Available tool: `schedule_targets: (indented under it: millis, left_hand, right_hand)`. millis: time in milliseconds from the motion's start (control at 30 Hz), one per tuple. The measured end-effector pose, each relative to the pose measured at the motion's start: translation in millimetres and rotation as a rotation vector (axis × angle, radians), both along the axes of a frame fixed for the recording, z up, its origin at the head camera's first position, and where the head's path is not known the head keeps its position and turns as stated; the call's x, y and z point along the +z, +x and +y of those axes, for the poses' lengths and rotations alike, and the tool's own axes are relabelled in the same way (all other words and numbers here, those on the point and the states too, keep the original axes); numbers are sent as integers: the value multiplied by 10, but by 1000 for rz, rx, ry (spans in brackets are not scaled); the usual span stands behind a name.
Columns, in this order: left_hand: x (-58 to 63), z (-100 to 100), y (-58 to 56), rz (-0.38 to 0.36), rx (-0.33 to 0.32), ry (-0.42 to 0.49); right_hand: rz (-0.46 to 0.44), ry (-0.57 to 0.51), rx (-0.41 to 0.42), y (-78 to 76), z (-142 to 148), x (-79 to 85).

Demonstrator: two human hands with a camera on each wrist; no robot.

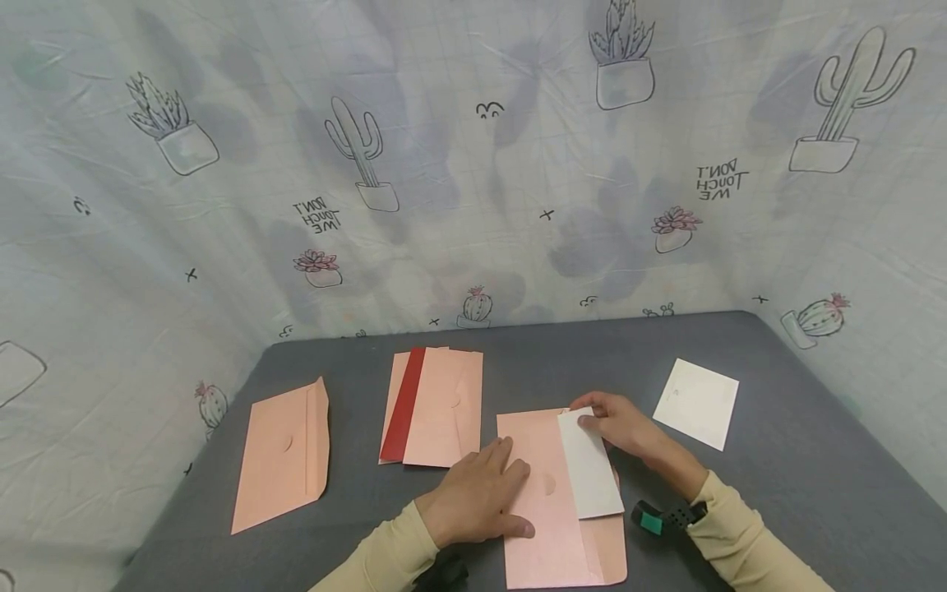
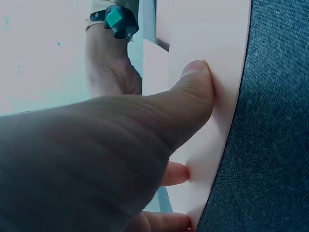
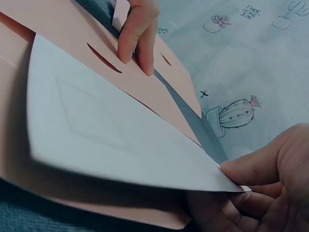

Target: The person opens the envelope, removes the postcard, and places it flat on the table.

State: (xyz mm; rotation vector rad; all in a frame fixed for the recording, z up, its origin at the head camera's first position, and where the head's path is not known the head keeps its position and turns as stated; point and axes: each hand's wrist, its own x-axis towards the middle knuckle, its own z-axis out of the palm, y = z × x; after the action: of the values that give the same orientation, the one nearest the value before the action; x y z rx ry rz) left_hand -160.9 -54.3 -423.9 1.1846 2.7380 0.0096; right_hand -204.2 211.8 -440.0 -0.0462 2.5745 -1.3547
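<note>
A pink envelope [image 1: 543,534] lies on the grey table with its flap side unfolded toward the right. My left hand [image 1: 473,497] rests on its left part, fingers spread; the left wrist view shows the thumb pressing the pink paper [image 2: 212,29] near its edge. With thumb and fingers my right hand [image 1: 620,423] pinches a white card [image 1: 592,473] by its far corner. In the right wrist view, the card's [image 3: 106,125] left edge goes under the envelope's front panel [image 3: 140,92], which has a curved slit. How deep the card sits inside is hidden.
Another pink envelope [image 1: 277,452] lies at the far left. Behind my left hand are overlapping pink envelopes [image 1: 447,403] with a dark red strip [image 1: 404,411]. A second white card [image 1: 697,403] lies at the right. Patterned cloth [image 1: 473,164] hangs around the table.
</note>
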Motion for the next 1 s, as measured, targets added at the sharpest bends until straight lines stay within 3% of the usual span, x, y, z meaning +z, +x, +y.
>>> schedule_targets:
  millis: [333, 1000]
  left_hand:
    - [4, 4, 7, -62, 31, -11]
    - [28, 3, 9, -31, 7, -14]
  right_hand:
    - [3, 3, 5, -2, 45, 30]
    - [88, 9, 96, -45, 217, 187]
